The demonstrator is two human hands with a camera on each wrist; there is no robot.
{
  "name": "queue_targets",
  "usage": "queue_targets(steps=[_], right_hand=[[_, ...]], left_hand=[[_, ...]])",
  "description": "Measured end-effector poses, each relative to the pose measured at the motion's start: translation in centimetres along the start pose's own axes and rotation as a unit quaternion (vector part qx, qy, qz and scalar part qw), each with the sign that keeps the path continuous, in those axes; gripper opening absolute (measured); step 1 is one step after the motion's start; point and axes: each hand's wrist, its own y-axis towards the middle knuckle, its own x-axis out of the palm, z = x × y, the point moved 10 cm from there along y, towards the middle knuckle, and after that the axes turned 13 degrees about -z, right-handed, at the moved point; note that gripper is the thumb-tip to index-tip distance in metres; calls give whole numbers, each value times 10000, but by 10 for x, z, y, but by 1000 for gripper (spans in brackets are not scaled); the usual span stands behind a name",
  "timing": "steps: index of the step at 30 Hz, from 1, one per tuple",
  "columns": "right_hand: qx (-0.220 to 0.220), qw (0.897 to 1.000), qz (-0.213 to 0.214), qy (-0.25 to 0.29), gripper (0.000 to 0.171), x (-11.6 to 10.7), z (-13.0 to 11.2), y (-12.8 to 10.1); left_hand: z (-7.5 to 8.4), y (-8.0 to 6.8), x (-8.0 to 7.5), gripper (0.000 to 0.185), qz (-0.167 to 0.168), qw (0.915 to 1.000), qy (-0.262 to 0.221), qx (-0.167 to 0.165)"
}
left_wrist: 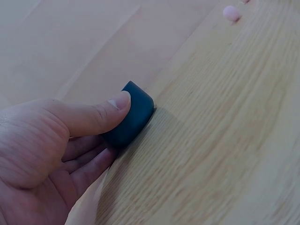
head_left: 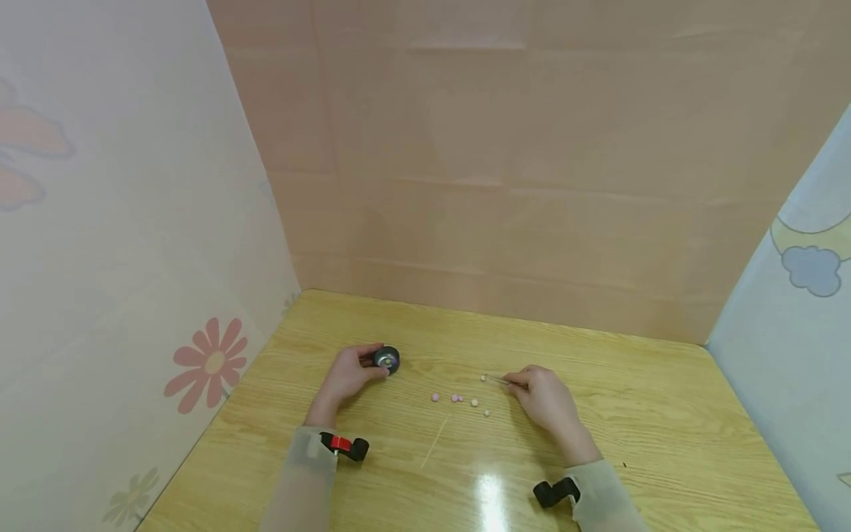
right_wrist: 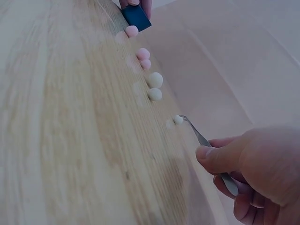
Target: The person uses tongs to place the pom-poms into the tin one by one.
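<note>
My left hand (head_left: 368, 367) grips a small dark round container (head_left: 387, 359) standing on the wooden table (head_left: 665, 414); the thumb (left_wrist: 101, 115) lies over the top of the container (left_wrist: 133, 115), with the fingers curled under it. My right hand (head_left: 517, 386) pinches thin metal tweezers (head_left: 497, 380). In the right wrist view the tip of the tweezers (right_wrist: 204, 140) meets a tiny pale bead (right_wrist: 178, 120). Several small pink and cream beads (head_left: 456, 399) lie in a loose row between my hands, and the beads (right_wrist: 154, 86) run toward the container (right_wrist: 136, 16).
A thin pale stick (head_left: 435, 441) lies on the table in front of the beads. Pink board walls close the table at the back and left, and a light blue one at the right. A wrist camera (head_left: 344, 446) sits on each sleeve.
</note>
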Motion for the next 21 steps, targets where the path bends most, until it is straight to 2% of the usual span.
queue_targets(steps=[13,21], right_hand=[[36,10000,-2,-58,18,0,-4,1],[-327,9993,177,29,20,3,-29,8]], left_hand=[[3,0,-1,58,29,10000,57,7],[6,-1,-1,58,12,10000,98,-12]])
